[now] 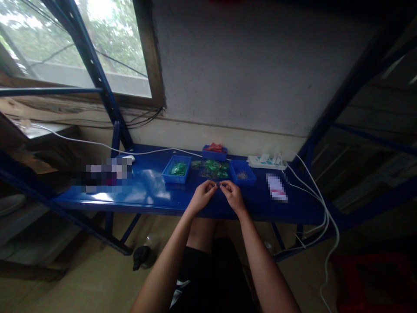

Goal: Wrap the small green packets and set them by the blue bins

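My left hand [202,194] and my right hand [232,194] meet over the front of the blue metal shelf [153,191]. Their fingertips pinch one tiny dark part [217,185] between them; it is too small to make out. Just beyond the hands lies a pile of small green packets [213,167]. A blue tray with green parts [177,169] stands to the left of the pile. A second blue tray [242,173] holding small dark bits stands to the right.
A small blue bin with red pieces [214,151] sits at the back by the wall. A white power strip [266,161] with white cables [321,204] lies at the right. Blue rack posts [97,74] rise on both sides. A window is upper left.
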`<state>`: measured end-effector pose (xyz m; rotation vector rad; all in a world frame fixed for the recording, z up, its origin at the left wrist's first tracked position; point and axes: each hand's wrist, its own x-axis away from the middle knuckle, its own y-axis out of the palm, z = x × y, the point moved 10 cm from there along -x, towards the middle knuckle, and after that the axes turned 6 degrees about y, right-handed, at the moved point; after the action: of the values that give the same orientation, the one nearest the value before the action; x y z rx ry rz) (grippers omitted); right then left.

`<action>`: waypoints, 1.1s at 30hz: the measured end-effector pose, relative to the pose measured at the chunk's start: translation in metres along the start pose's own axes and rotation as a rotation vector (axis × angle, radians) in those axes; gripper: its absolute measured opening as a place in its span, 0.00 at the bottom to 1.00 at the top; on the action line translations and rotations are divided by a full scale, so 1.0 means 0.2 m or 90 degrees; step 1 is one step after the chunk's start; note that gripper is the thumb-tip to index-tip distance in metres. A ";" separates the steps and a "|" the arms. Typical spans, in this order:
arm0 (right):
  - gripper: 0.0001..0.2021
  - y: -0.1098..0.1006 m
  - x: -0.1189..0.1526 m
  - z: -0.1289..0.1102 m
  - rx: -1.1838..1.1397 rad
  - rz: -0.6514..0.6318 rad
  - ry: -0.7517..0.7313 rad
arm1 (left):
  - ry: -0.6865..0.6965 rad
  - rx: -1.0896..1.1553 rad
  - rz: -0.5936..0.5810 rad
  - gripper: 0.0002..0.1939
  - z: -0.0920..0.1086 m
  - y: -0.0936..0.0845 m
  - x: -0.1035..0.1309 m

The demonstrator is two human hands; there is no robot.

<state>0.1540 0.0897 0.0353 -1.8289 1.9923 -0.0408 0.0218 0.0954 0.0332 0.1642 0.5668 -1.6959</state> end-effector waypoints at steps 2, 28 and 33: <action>0.12 0.00 0.00 0.01 -0.022 -0.006 0.014 | -0.021 0.015 0.039 0.13 -0.03 -0.02 0.00; 0.10 0.00 0.02 0.01 -0.095 -0.008 0.029 | -0.022 -0.043 -0.004 0.14 -0.01 -0.01 0.00; 0.10 -0.01 0.01 0.02 -0.073 -0.007 0.029 | -0.014 -0.042 0.001 0.14 -0.01 -0.01 0.00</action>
<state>0.1561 0.0876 0.0317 -1.9247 2.0543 0.0294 0.0189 0.0964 0.0313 0.0979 0.6055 -1.6726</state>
